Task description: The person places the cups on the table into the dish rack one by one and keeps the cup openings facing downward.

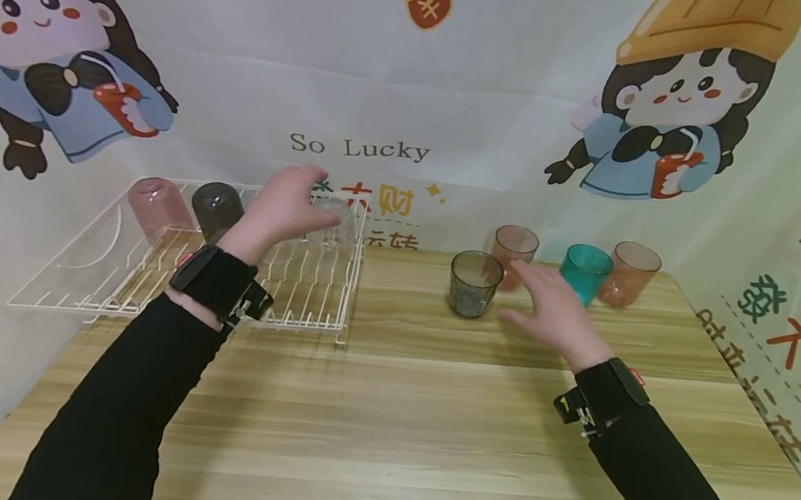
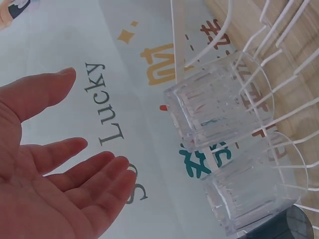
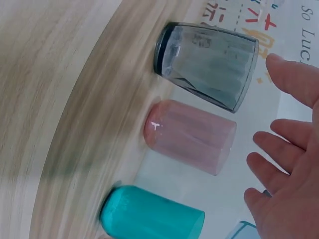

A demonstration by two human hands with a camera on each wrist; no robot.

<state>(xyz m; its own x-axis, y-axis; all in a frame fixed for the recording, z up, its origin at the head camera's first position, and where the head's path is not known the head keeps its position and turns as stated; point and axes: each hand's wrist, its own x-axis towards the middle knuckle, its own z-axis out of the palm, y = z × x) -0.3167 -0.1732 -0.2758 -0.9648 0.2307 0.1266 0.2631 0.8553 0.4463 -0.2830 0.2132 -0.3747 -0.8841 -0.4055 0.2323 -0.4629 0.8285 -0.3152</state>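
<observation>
My left hand hovers over the white wire rack, fingers extended and holding nothing. Two clear glasses stand upside down in the rack near it, plain in the left wrist view. A dark grey glass and a pink glass are also upturned there, farther left. Over the table on the right, my right hand is empty, its thumb and fingers spread. It is nearest an upright grey glass and a pink glass, apart from the grey one's rim in the right wrist view.
A teal glass and another pinkish glass stand upright behind my right hand. A printed cloth hangs behind the wooden table and along its sides.
</observation>
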